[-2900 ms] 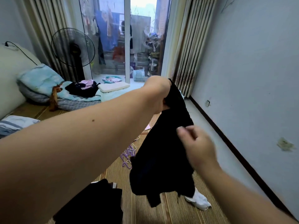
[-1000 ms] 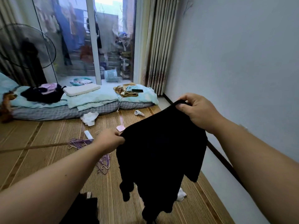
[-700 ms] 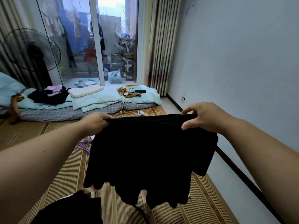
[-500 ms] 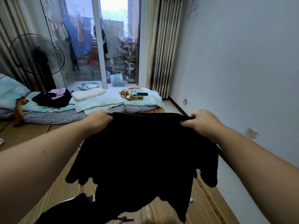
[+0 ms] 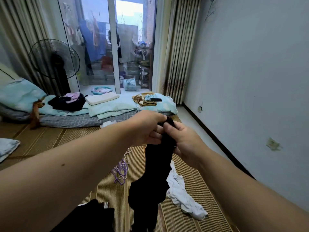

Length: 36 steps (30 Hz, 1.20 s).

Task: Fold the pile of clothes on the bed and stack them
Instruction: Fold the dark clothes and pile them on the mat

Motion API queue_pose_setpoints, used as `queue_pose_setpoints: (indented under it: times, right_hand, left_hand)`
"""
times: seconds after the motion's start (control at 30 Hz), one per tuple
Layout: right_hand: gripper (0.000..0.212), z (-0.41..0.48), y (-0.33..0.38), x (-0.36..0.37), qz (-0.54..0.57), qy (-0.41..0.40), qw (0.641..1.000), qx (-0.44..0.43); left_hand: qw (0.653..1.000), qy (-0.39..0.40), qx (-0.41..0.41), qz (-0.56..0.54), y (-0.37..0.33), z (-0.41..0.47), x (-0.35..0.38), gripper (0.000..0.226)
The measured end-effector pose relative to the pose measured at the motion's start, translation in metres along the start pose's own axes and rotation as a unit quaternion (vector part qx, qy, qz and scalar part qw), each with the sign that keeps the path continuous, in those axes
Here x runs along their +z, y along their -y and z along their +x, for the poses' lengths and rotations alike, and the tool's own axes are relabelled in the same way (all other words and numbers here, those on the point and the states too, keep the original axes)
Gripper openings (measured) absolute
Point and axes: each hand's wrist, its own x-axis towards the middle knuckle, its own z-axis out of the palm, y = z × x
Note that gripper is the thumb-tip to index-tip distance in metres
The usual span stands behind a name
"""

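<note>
Right now the black garment (image 5: 158, 166) hangs in the middle of the frame, bunched into a narrow column; its lower end runs out past the bottom edge, so I cannot tell whether it touches anything there. I have both hands meeting at its top, just above centre. The left hand (image 5: 143, 129) comes in from the lower left with its fingers curled round the gathered cloth; the right hand (image 5: 185, 141), from the lower right, pinches the same bunch between thumb and curled fingers, and the two hands touch.

Just right of the hanging cloth a crumpled white garment (image 5: 182, 193) lies on the woven mat (image 5: 192, 174), and just left of it a tangle of purple hangers (image 5: 121, 171). More dark clothing (image 5: 95, 216) sits at the bottom edge, left of centre. Farther back, across the middle left, a grey checked mattress (image 5: 75, 120) carries pale blue bedding (image 5: 113, 107), a white pillow (image 5: 102, 98), a heap of dark and pink clothes (image 5: 66, 102) and, toward its right end, a phone (image 5: 155, 99). A standing fan (image 5: 55, 59) is at the upper left in front of striped curtains (image 5: 18, 39), glass doors (image 5: 100, 47) fill the upper centre with a pale basket (image 5: 129, 84) beyond them, and a bare wall (image 5: 250, 72) takes the right side.
</note>
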Motion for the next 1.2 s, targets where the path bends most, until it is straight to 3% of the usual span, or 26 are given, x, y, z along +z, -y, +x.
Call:
queue_pose_setpoints:
  times: [0.1,0.17,0.23,0.27,0.33,0.43,0.5,0.57,0.67,0.73,0.8,0.87,1.0,1.2]
  right_hand:
    - [0.038,0.0,0.007,-0.003,-0.08,0.005,0.996,-0.05]
    - [0.041,0.003,0.014,-0.005,-0.122,0.0,0.991,-0.06]
    - [0.042,0.005,0.02,-0.007,-0.136,0.015,0.988,-0.065]
    - [0.042,0.006,0.023,-0.008,-0.14,0.019,0.987,-0.071]
    - [0.041,0.008,0.027,-0.01,-0.154,0.018,0.984,-0.087]
    - [0.032,0.01,0.027,-0.014,-0.196,-0.002,0.973,-0.125]
    - [0.03,0.009,0.019,-0.027,-0.234,-0.003,0.964,-0.126]
    - [0.035,0.004,-0.001,-0.044,-0.279,0.015,0.956,-0.088]
    - [0.016,-0.003,-0.045,-0.066,-0.319,0.024,0.947,-0.016]
    - [0.008,-0.004,-0.069,-0.073,-0.315,0.011,0.949,0.015]
    - [0.016,0.001,-0.081,-0.078,-0.26,-0.009,0.965,0.022]
    - [0.02,0.013,-0.085,-0.082,-0.206,-0.04,0.977,0.028]
    - [0.017,0.057,-0.089,-0.095,-0.301,-0.083,0.95,0.014]
    - [0.028,0.135,-0.078,-0.109,-0.371,-0.135,0.917,-0.057]
  left_hand:
    - [0.994,0.016,0.038,0.104,-0.008,-0.012,-0.008,0.015]
    - [0.957,-0.046,0.124,0.26,-0.01,-0.012,-0.022,0.012]
    - [0.898,-0.115,0.212,0.368,-0.011,-0.009,-0.037,0.033]
    - [0.89,-0.098,0.225,0.384,-0.009,-0.008,-0.042,0.051]
    - [0.901,-0.001,0.208,0.382,-0.002,-0.003,-0.042,0.062]
    - [0.902,0.04,0.173,0.392,0.014,0.009,-0.036,0.018]
    - [0.929,0.048,0.173,0.324,0.018,0.015,-0.035,0.008]
    - [0.949,0.064,0.183,0.25,0.017,0.018,-0.036,0.009]
    - [0.959,0.063,0.19,0.199,0.009,0.023,-0.038,0.018]
    - [0.96,0.066,0.188,0.196,0.004,0.027,-0.042,0.027]
    - [0.956,0.062,0.177,0.224,0.002,0.033,-0.048,0.027]
    - [0.94,0.023,0.171,0.295,0.003,0.042,-0.058,0.02]
    - [0.865,-0.101,0.141,0.47,0.01,0.074,-0.081,0.018]
    - [0.844,-0.206,0.126,0.479,0.019,0.133,-0.099,0.022]
